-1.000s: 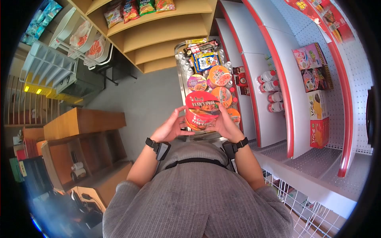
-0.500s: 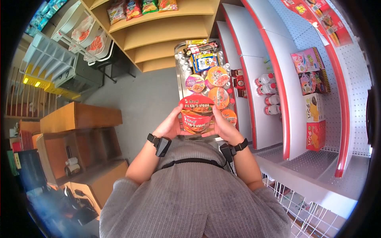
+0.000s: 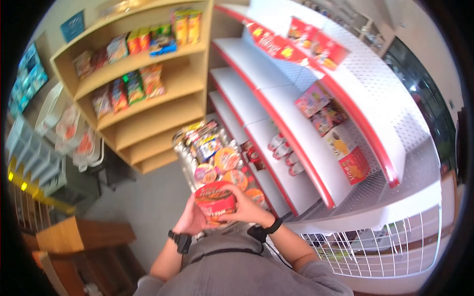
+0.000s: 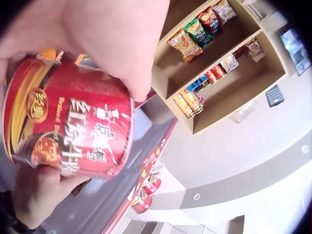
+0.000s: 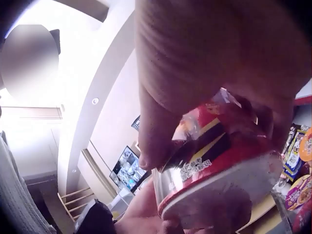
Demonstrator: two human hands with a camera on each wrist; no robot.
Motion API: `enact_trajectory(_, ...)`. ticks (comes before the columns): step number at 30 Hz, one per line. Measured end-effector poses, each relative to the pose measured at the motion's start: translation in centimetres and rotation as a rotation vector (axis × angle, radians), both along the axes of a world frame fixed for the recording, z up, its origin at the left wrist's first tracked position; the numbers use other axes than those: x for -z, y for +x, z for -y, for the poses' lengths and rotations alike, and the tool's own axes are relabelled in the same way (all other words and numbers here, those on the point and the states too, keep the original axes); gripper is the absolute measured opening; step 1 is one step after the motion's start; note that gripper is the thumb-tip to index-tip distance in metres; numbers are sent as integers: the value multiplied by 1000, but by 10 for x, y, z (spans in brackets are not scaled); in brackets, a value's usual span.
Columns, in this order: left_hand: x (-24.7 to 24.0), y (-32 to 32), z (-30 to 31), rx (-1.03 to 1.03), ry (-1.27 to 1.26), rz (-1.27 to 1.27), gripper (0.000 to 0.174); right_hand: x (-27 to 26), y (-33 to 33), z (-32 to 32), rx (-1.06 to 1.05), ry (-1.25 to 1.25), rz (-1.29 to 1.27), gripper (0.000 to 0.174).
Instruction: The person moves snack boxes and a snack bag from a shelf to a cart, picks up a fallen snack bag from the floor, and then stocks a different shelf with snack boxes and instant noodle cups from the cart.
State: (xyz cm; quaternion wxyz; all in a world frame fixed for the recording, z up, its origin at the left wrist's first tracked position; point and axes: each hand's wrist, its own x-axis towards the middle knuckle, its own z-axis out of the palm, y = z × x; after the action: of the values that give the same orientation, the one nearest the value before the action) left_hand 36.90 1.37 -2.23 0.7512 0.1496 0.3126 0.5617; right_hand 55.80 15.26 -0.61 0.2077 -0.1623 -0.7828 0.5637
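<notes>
A red instant noodle bowl [image 3: 216,201] is held in front of the body between both hands. My left hand [image 3: 191,218] grips its left side, my right hand [image 3: 248,206] its right side. In the left wrist view the bowl's printed red wall [image 4: 87,122] faces the camera, lying sideways, with left-hand fingers over its upper edge. From the right wrist, the right thumb [image 5: 158,131] presses on the bowl [image 5: 209,151], and its pale end shows below. Just beyond the hands, more noodle bowls [image 3: 235,178] with orange lids and one purple-lidded bowl [image 3: 205,173] sit on a metal cart [image 3: 189,172].
Snack packets [image 3: 207,147] and bottles share the cart. To the right stand white shelves [image 3: 291,103] with red edges, holding bottles [image 3: 281,150], packets and boxes [image 3: 354,165]. A wooden shelf [image 3: 148,123] with chip bags is ahead. A white wire basket [image 3: 365,246] is at lower right.
The head view has swung up and to the right, bringing more of the shelves into sight. The noodle bowl stays between both hands, and the right fingers now lie farther across its front.
</notes>
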Motion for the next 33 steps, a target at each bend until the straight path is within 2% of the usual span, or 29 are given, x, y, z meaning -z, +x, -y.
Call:
enact_trajectory(1,-12,4,2,-39,49,-33,86,-7,2,-1,22,108,-3,83)
enact_trajectory(3,18,-12,7,37,101,56,88,-36,10,-10,40,240,-48,85)
enact_trajectory(5,-6,-16,5,75,115,97,82,-88,24,-24,124,179,-24,84)
enact_trajectory(7,-12,-21,6,116,122,140,77,-141,45,-42,314,414,-75,87)
enact_trajectory(9,2,-26,2,114,64,82,65,-198,63,-64,435,491,-263,89)
enact_trajectory(10,7,-27,2,118,64,81,65,-225,82,-80,555,676,-215,91)
enact_trajectory(11,12,-27,3,113,32,79,60,-248,94,-92,663,670,-274,90)
enact_trajectory(12,16,-28,5,105,1,77,56,-278,96,-89,710,485,-383,90)
enact_trajectory(14,21,-28,9,118,4,86,54,-319,119,-110,829,600,-423,84)
enact_trajectory(16,27,-29,13,136,3,96,53,-345,154,-142,1041,733,-242,78)
enact_trajectory(17,30,-29,14,128,-8,104,53,-351,167,-156,1103,844,-178,80)
enact_trajectory(19,36,-30,15,123,-17,112,52,-353,192,-184,1254,898,-28,81)
enact_trajectory(20,39,-31,15,115,-32,110,51,-348,200,-191,1255,898,-28,81)
enact_trajectory(23,32,-33,15,91,-48,87,50,-333,210,-204,1400,947,214,76)
enact_trajectory(28,32,-41,11,67,-69,90,48,-308,215,-223,1481,936,139,77)
enact_trajectory(32,37,-37,10,44,-72,82,46,-305,221,-244,1440,917,116,80)
enact_trajectory(33,38,-37,9,40,-74,89,46,-303,214,-243,1501,927,152,82)
